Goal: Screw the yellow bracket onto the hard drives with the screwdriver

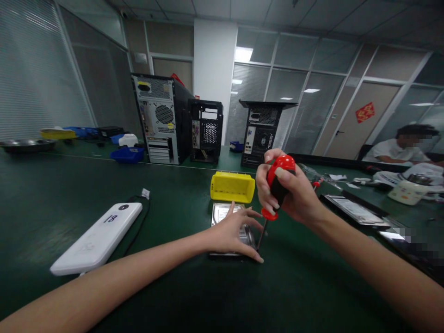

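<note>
Hard drive (219,212), head view: lies flat on green table (173,296) near yellow bin (232,187); left hand (229,231) spread open over it, right hand (294,194) gripping screwdriver (284,172); tilted shaft could slip, tip jabbing left fingers

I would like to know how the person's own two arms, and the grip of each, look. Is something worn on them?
The left forearm and right forearm are bare, with no sleeve in view. The left grip and right grip are ungloved hands; the left thumbnail and right thumbnail look fairly long. I can make out no watch, bracelet, ring, cable or marking.
</note>
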The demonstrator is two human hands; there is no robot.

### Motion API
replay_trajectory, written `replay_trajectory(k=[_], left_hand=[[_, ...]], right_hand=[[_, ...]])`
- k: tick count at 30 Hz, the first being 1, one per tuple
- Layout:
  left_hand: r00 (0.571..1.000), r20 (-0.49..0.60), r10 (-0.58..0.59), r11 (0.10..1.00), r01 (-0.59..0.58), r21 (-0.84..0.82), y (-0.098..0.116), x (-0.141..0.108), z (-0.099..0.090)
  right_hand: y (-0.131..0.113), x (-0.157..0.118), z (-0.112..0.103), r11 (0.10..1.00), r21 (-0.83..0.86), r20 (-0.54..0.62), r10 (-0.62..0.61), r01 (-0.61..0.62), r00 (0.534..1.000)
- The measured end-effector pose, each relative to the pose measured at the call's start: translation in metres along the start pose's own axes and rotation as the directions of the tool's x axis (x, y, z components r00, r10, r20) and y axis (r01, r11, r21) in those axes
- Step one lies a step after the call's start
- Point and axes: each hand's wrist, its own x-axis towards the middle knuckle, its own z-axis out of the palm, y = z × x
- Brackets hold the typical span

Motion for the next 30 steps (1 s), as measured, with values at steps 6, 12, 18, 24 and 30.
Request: replay_trajectory(k=[6, 12, 18, 24, 30], left_hand=[[0.998, 0.034, 0.056, 0.998, -0.055, -0.019, 0.0, 0.001, -0.001], [0.995, 0.081, 0.061, 0.996, -0.056, -0.069, 0.003, 0.003, -0.002], [0.991, 0.112, 0.073, 0.994, -0.064, -0.084, -0.001, 0.006, 0.001], [0.988, 0.131, 0.078, 0.994, -0.067, -0.087, -0.002, 0.006, 0.002], [0.984, 0.142, 0.112, 0.993, -0.104, -0.061, 0.0, 0.006, 0.001]], right_hand=[[-0.004, -0.004, -0.001, 0.996, 0.062, -0.09, 0.068, -0.063, 0.994], [-0.002, -0.004, -0.014, 0.995, 0.076, -0.135, 0.073, -0.063, 0.988], [0.0, -0.003, -0.016, 0.997, 0.07, -0.066, 0.019, -0.014, 0.998], [0.0, -0.002, -0.012, 0.994, 0.097, -0.078, 0.049, -0.042, 0.996], [-0.001, -0.006, -0.016, 0.997, 0.071, -0.052, 0.042, -0.039, 0.998]])
